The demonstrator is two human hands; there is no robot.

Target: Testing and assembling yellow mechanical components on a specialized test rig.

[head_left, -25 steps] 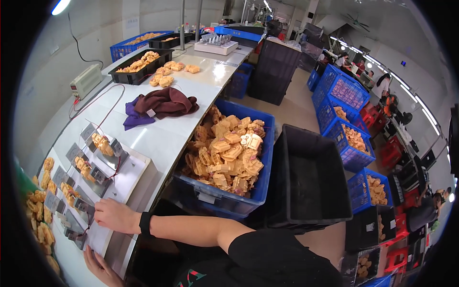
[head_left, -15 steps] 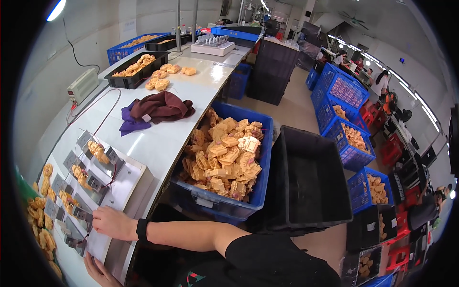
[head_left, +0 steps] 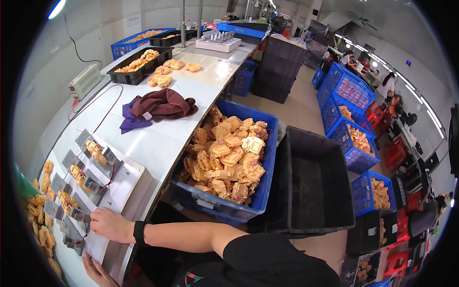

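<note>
A white fixture box (head_left: 136,179) on the bench carries a row of grey metal clamps, several holding a tan moulded plastic part (head_left: 96,152). My right hand (head_left: 111,226), with a black band at the wrist, is at the nearer end of the row. Its fingers are bent together against a grey clamp block (head_left: 81,216); anything between them is hidden. My left hand (head_left: 98,273) is low at the box's near end, fingers stretched out and slightly apart, holding nothing visible. Thin dark red wires (head_left: 113,174) run beside the clamps.
Loose tan parts (head_left: 45,234) lie left of the fixture. A maroon and purple cloth (head_left: 162,105) is farther up the bench, near a black tray (head_left: 138,67) of parts. Right of the bench stand a full blue crate (head_left: 272,158) and a black bin (head_left: 315,186).
The view has shifted slightly, moving the scene a little right in the picture. Both hands stay at nearly the same places by the fixture.
</note>
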